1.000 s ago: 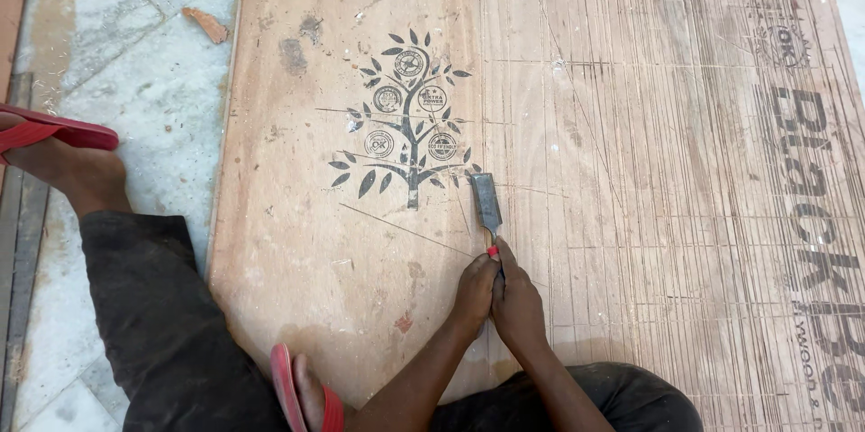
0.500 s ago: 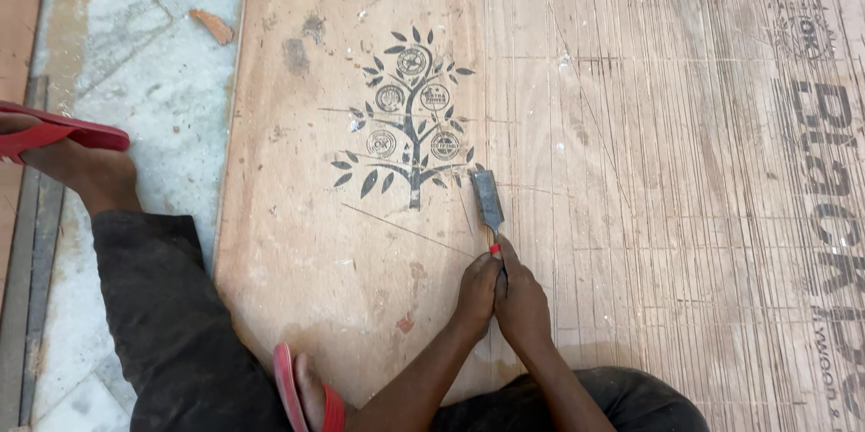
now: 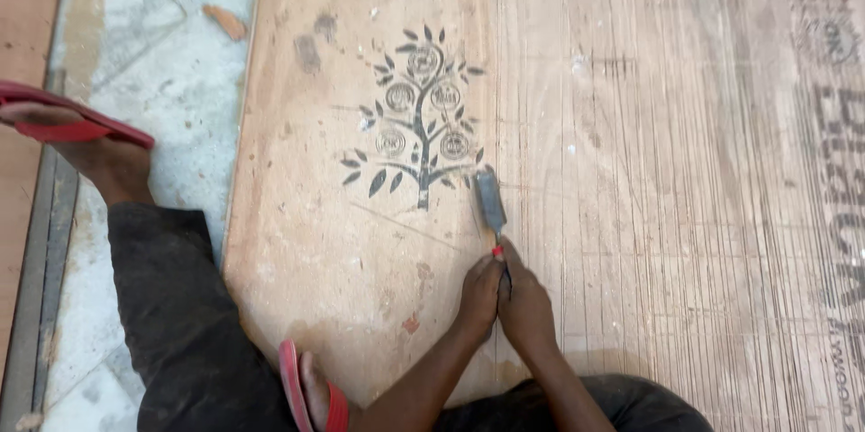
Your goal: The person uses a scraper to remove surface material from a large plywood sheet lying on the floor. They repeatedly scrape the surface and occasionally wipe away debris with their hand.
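Both hands grip chisel, seemingly touching plywood.

Chisel and both hands have shifted only slightly against the tree stencil: blade tip now sits just right of the lowest right-hand leaves, a touch nearer the trunk base than 1.0 s ago. Left hand and right hand have crept forward on the plywood sheet. View has drifted marginally.
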